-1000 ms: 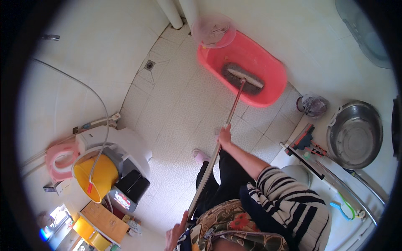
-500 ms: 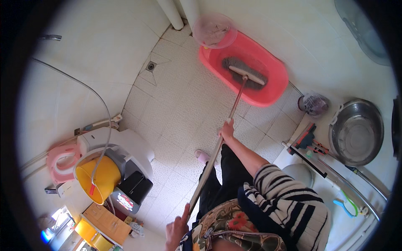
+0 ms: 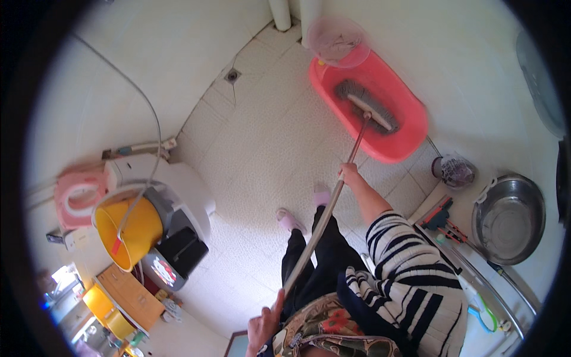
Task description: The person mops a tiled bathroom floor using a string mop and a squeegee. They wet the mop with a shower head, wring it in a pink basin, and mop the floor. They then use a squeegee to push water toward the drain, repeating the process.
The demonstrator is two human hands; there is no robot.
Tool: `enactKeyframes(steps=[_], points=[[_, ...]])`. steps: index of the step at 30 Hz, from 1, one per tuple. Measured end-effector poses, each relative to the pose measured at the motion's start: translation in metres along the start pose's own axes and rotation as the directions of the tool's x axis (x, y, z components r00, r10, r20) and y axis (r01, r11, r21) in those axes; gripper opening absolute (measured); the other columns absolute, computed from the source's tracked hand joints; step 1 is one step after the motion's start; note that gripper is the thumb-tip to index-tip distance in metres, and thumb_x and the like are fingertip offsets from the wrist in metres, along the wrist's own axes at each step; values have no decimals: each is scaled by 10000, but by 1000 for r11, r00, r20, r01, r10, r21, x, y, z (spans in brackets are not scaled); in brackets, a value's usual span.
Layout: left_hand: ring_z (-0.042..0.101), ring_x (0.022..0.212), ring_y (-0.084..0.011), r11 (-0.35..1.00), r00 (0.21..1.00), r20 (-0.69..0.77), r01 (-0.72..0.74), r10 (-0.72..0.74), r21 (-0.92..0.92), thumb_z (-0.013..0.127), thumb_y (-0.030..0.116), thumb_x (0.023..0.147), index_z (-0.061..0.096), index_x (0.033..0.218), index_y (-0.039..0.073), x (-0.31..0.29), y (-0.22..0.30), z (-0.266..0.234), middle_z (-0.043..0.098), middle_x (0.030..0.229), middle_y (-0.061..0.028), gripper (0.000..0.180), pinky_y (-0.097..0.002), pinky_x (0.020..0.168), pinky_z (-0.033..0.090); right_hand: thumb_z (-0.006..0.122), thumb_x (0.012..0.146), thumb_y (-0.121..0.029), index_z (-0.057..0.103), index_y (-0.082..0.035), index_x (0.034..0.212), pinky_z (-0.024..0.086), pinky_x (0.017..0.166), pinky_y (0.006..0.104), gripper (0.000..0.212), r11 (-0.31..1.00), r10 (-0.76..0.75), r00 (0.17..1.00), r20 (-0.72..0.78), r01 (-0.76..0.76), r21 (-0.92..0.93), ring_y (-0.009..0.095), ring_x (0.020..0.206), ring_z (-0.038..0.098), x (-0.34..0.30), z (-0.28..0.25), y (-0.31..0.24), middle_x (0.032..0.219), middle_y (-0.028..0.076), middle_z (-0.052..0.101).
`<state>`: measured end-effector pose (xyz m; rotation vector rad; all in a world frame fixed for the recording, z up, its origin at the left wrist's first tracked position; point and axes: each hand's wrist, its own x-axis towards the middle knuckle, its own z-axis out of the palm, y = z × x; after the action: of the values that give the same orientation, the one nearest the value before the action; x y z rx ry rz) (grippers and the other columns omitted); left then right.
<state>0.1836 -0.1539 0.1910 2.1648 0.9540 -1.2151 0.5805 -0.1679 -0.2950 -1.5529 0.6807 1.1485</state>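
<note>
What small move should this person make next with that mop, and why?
Probably slide the grey mop head a little within the pink tub: it lies there, the right hand grips the handle, and the left hand is by its upper end.

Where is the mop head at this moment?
In the head view, above and right of centre, the mop head is inside the pink tub, at the far end of the pole gripped by the right hand.
</note>
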Motion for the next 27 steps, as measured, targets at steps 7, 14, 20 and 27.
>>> enactKeyframes(steps=[7,14,20,27], points=[[482,399,-144,982,931,-359,-3,72,188,530,53,772,333,1435,303,-36,-100,147,429,649,-26,735,-306,347,428,590,742,-61,368,-102,597,375,399,355,268,927,214,977,2,-204,315,189,435,391,-97,3,43,537,44,363],[504,458,-135,959,883,-463,61,77,277,531,177,884,402,1349,230,-95,-177,256,489,699,-27,485,-309,365,426,584,768,-24,406,-115,612,370,493,374,254,905,273,959,83,-285,315,190,441,392,-216,2,89,543,11,386],[554,547,-236,995,927,-367,-43,75,94,544,106,834,304,1373,201,-97,-227,300,509,783,-109,597,-375,402,461,595,777,-30,414,-120,615,389,562,379,259,914,240,963,120,-266,308,186,476,421,-282,9,88,558,10,408],[538,623,-281,998,917,-395,-58,55,5,537,12,812,265,1383,213,-87,-238,330,470,811,-145,664,-392,456,480,607,793,-78,389,-142,563,395,612,353,323,942,199,973,121,-223,250,174,505,432,-333,6,72,526,-6,387]])
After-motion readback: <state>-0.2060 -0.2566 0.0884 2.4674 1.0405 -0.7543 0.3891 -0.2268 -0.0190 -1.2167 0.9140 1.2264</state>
